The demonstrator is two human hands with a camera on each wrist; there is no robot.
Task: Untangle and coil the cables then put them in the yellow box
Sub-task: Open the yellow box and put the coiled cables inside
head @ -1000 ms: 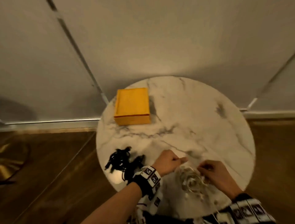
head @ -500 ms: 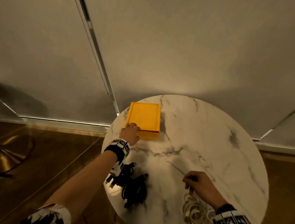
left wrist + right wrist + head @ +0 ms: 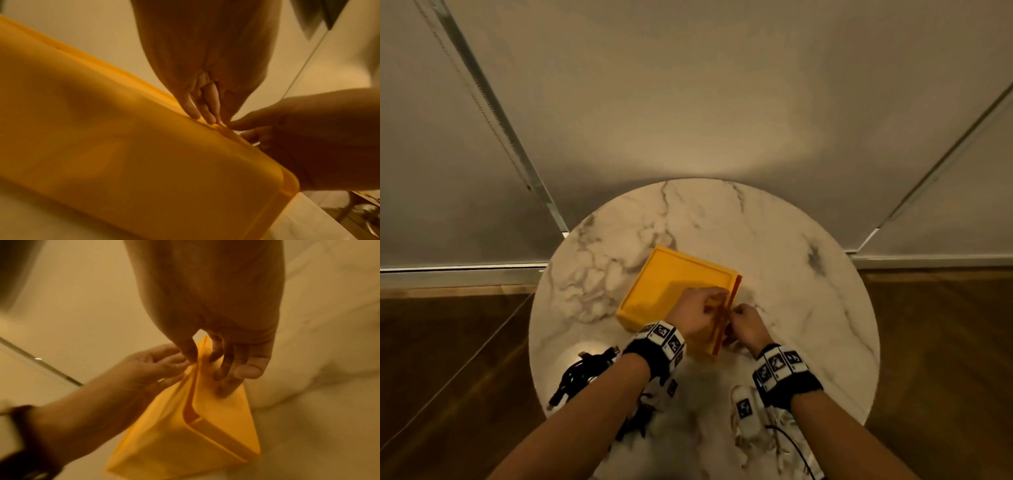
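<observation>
Yellow plastic box (image 3: 671, 291) sits on the round marble table (image 3: 791, 274); left hand (image 3: 697, 317) pinches its lid edge, right hand (image 3: 748, 325) pinches the box wall.

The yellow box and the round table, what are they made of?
The yellow box looks like plastic with a smooth matte finish: even colour, rounded moulded corners and a thin lid edge that both hands are prying at. The table looks like polished marble, white with grey veins and a soft shine, though it could be a printed marble-look top.
</observation>
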